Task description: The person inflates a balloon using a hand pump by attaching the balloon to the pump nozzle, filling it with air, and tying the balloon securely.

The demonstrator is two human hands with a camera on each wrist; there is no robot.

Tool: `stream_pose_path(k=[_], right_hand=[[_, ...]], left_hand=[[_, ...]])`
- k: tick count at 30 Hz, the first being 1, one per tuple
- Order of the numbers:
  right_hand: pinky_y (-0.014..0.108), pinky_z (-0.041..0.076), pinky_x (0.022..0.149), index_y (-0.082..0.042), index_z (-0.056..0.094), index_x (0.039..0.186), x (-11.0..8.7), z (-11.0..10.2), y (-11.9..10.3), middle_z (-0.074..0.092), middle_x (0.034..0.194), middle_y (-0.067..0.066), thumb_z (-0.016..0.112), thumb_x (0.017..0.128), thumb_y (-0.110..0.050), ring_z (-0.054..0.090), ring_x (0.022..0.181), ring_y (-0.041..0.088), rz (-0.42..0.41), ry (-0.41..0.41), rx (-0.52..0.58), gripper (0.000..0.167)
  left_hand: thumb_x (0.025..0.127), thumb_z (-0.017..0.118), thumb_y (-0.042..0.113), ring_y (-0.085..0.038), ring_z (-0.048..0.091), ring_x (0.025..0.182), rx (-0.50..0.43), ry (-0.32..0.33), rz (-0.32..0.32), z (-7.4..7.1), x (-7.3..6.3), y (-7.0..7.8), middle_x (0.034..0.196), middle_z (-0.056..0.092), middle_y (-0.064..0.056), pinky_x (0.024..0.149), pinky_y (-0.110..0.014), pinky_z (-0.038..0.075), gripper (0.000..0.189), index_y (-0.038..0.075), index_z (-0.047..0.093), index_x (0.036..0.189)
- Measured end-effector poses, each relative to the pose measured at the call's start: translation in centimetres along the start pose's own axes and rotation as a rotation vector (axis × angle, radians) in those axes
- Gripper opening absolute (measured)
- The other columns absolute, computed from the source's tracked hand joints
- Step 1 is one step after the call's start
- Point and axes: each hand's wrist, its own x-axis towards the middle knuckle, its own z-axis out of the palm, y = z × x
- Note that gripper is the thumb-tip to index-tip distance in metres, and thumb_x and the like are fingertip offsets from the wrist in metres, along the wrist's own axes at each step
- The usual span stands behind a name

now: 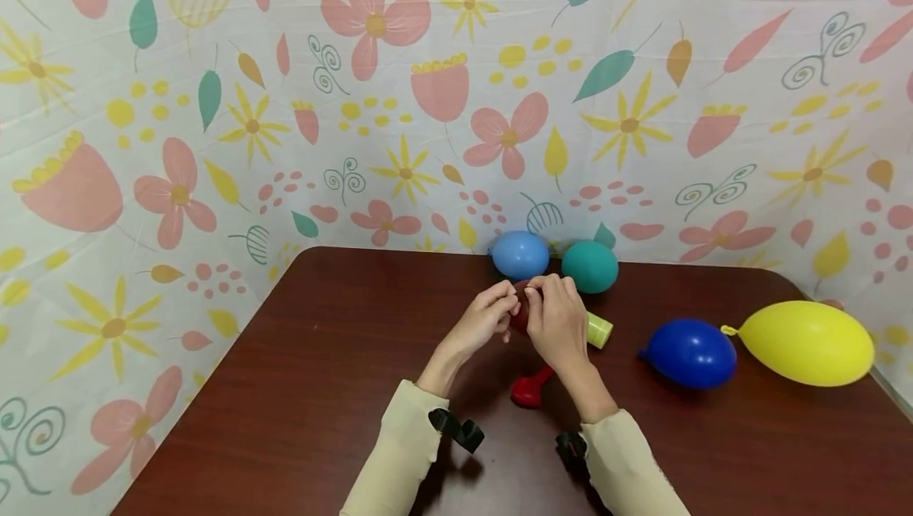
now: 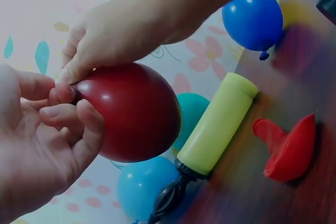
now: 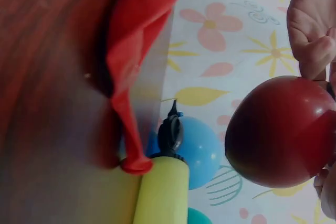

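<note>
An inflated dark red balloon (image 2: 136, 111) is held up above the table, its neck among the fingertips of both hands. My left hand (image 1: 479, 319) pinches at the neck from the left, fingers bent. From the other side my right hand (image 1: 559, 318) grips the same neck between thumb and fingers. In the head view the hands cover most of this balloon; the neck itself is largely hidden by fingertips. Below the hands lies a limp red balloon (image 1: 529, 389). Beside my right hand lies a yellow-green balloon pump (image 2: 218, 124) with a black nozzle end.
Light blue (image 1: 521, 255) and teal (image 1: 590, 266) balloons sit at the back edge of the brown table (image 1: 342, 357). To the right are a dark blue balloon (image 1: 690, 353) and a larger yellow balloon (image 1: 807, 343). A flower-print cloth (image 1: 442, 143) hangs behind.
</note>
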Motion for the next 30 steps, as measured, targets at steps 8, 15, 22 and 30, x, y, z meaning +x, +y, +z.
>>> stream_pose_path(k=[8,15,22,30], right_hand=[[0.037,0.038,0.065,0.001,0.056,0.089,0.1,0.0,-0.5,0.061,0.082,0.014,0.058,0.096,-0.016,0.047,0.074,0.028,-0.068,0.026,0.069,0.018],[0.039,0.036,0.070,0.000,0.060,0.090,0.1,0.4,-0.9,0.070,0.089,0.013,0.057,0.097,-0.017,0.048,0.079,0.027,-0.091,0.030,0.133,0.019],[0.041,0.034,0.071,-0.001,0.061,0.086,0.5,-0.5,-0.9,0.062,0.074,0.013,0.067,0.088,-0.005,0.043,0.068,0.025,0.080,-0.014,0.128,0.007],[0.036,0.030,0.073,-0.001,0.068,0.085,0.7,-1.2,-0.7,0.068,0.079,0.014,0.069,0.088,-0.009,0.043,0.071,0.026,0.249,-0.096,0.262,0.008]], left_hand=[[0.101,0.038,0.009,-0.018,0.043,0.048,0.266,0.006,0.043,0.3,-0.2,0.3,0.069,0.042,-0.011,0.051,-0.030,0.047,0.024,-0.004,0.043,0.081],[0.101,0.037,0.006,-0.014,0.041,0.047,0.254,-0.004,0.069,-0.1,-0.2,0.4,0.061,0.038,0.000,0.052,-0.036,0.050,0.025,-0.005,0.043,0.079],[0.103,0.036,0.000,-0.014,0.038,0.053,0.126,-0.054,0.155,0.6,-0.2,0.5,0.065,0.037,-0.012,0.060,-0.024,0.048,0.023,-0.011,0.040,0.083],[0.103,0.038,0.007,-0.016,0.041,0.062,0.074,-0.002,0.142,1.0,-0.4,-0.1,0.077,0.041,-0.008,0.065,-0.025,0.046,0.022,-0.008,0.041,0.088]])
